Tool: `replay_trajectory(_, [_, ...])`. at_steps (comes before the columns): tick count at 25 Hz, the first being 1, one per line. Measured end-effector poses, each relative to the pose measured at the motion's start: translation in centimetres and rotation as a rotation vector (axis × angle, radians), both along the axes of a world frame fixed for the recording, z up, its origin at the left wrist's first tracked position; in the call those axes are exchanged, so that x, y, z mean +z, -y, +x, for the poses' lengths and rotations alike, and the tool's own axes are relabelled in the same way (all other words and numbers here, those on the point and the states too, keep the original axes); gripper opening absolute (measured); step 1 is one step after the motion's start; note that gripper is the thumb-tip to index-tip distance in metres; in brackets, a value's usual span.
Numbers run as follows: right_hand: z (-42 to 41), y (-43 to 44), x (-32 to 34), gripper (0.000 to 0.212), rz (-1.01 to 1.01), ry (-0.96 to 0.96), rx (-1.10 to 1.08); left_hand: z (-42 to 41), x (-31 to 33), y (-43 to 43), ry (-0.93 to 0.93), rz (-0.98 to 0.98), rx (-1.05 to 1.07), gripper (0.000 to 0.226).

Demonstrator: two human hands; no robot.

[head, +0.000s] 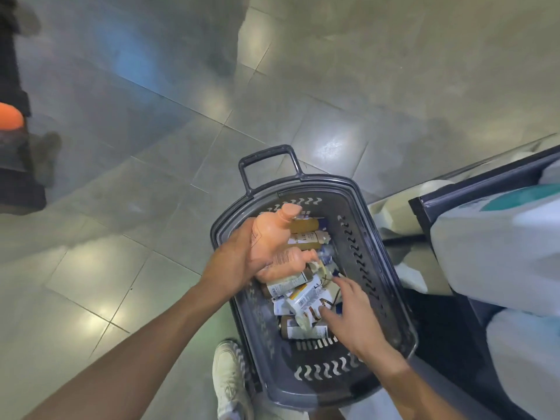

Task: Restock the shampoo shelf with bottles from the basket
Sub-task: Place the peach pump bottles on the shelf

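Gripping peach bottles (272,231), basket (360,256) labels — blurred

Left arm: bare, stretched forward. Left hand (248,253): fingers curled round two peach-orange plastic bottles (272,233), held raised. Right arm: bare, reaching in from lower right. Right hand (354,313): back uppermost, fingers (331,317) spread, nearly straight, holding nothing.

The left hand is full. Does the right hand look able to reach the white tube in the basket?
Likely yes: the right hand is open just beside the white tube, which lies uncovered on top.
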State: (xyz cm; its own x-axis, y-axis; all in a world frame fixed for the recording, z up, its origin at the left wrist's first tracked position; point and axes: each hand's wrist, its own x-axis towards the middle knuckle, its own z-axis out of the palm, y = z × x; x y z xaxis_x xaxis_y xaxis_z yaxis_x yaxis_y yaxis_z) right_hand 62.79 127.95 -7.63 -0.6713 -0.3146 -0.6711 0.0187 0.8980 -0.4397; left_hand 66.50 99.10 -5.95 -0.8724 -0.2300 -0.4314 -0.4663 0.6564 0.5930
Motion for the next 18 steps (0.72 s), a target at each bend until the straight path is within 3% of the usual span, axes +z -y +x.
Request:
replay_trajectory(4, [-0.2, 3.3, -1.6, 0.070, -0.002, 0.154, -0.150, 5.9, 4.6, 3.1, -0.121, 0.136, 0.278, 0.087])
replay_trajectory(9, [-1.2, 8.5, -8.0, 0.063, 0.003, 0.405, -0.539, 13.6, 5.4, 6.3, -0.121, 0.079, 0.515, 0.089])
replay_trajectory(14, [-2.2, 12.9, -15.6, 0.096, 0.083, 0.442, -0.997, 19.1, 3.3, 7.7, -0.079, 0.058, 0.639, 0.084])
replay_trajectory(18, [-2.6, 13.9, -18.9, 0.101, 0.081, 0.373, -1.180, 20.8, 1.7, 7.8, -0.092, 0.064, 0.675, 0.074])
